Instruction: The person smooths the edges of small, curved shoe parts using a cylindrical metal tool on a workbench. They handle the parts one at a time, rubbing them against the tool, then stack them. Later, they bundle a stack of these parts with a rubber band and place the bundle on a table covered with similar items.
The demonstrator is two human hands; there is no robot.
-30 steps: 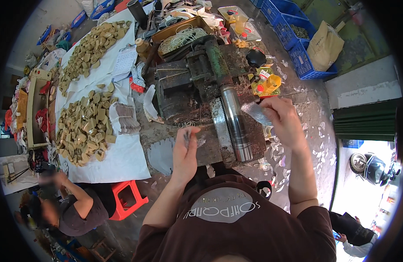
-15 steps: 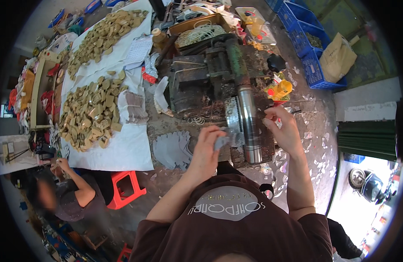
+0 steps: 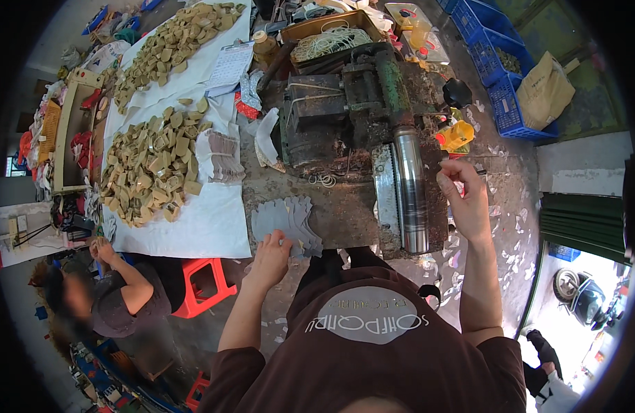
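Observation:
My left hand (image 3: 268,260) is at the near edge of a stack of flat grey pieces with wavy edges (image 3: 283,219). Its fingers are curled and close together there; what lies between them is hidden. My right hand (image 3: 467,203) hovers just right of a shiny metal roller (image 3: 411,186), thumb and bent fingers apart, with nothing visible held. The roller belongs to a dark, greasy machine (image 3: 317,124) on the bench. Along the roller's left side runs a pale metal plate (image 3: 385,186), bare on top.
Tan blocks (image 3: 149,168) lie heaped on white sheeting at the left. A person (image 3: 128,292) sits there near a red stool (image 3: 204,286). Behind the machine is a tray of cord (image 3: 331,45). A yellow bottle (image 3: 458,136) and blue crates (image 3: 513,103) are at the right.
My left hand has moved left from the roller to the grey stack; the grey piece it held is no longer visible by the roller. My right hand stays beside the roller.

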